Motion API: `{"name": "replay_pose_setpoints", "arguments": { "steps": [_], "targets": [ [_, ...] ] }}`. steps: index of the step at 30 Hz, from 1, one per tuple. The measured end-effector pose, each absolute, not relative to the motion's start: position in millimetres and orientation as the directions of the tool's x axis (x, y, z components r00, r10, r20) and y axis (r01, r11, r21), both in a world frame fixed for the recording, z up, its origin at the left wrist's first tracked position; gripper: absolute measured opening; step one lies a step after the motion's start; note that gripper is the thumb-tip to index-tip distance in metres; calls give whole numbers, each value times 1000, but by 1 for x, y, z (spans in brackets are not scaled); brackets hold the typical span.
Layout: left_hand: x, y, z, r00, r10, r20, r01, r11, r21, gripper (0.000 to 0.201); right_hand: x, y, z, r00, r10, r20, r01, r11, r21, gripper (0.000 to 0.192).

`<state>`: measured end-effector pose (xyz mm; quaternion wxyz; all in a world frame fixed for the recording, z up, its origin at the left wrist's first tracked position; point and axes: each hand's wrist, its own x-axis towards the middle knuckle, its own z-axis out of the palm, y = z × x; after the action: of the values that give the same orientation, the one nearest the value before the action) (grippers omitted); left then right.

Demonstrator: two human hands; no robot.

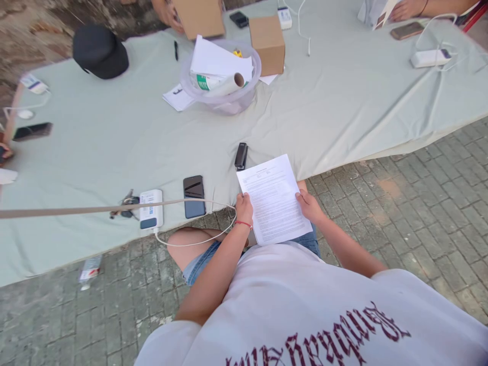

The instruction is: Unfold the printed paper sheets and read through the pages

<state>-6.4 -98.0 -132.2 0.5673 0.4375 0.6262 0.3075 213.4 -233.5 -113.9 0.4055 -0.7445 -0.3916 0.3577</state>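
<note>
I hold a printed sheet of paper (273,198) over my lap with both hands. My left hand (244,207), with a red thread on its wrist, grips the sheet's left edge. My right hand (308,204) grips the right edge. The sheet's top corner lies over the edge of the cloth-covered table (343,112). A black stapler (241,156) rests on the table just beyond the paper. A dark phone (193,196) lies left of my left hand.
A white power bank (151,209) with a cable and keys (127,204) lie at the near edge. A clear bowl (221,96) holds papers and a roll. A cardboard box (267,43), a black cap (99,51), other phones and other people's hands (406,9) sit farther off.
</note>
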Motion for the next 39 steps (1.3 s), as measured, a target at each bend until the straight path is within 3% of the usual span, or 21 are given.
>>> {"name": "replay_pose_setpoints", "arguments": {
  "steps": [4, 10, 15, 19, 23, 28, 35, 39],
  "targets": [
    [-4, -99, -132, -25, 949, -314, 274, 309, 911, 31, 214, -236, -108, 406, 889, -212, 305, -351, -885, 46],
    [4, -108, -116, 157, 914, -374, 61, 369, 928, 34, 223, -237, -122, 492, 812, -314, 188, -451, -873, 40],
    [4, -104, -114, 169, 869, -465, -71, 482, 874, 41, 221, -240, -128, 490, 802, -341, 118, -449, -886, 41],
    [-5, -106, -120, 213, 827, -520, -38, 539, 842, 45, 215, -242, -128, 538, 757, -371, 97, -493, -865, 42],
    [-13, -120, -127, 224, 850, -477, 44, 480, 876, 42, 210, -244, -128, 571, 717, -401, 63, -525, -849, 45],
    [-16, -127, -133, 203, 833, -514, -21, 529, 848, 43, 209, -243, -131, 545, 754, -366, 98, -490, -866, 41],
    [-14, -125, -129, 361, 751, -553, -196, 641, 742, 57, 222, -236, -134, 539, 777, -326, 167, -478, -862, 41],
    [-8, -124, -130, 259, 765, -589, -253, 642, 723, 48, 227, -233, -126, 480, 843, -244, 296, -417, -859, 42]
  ]
}}
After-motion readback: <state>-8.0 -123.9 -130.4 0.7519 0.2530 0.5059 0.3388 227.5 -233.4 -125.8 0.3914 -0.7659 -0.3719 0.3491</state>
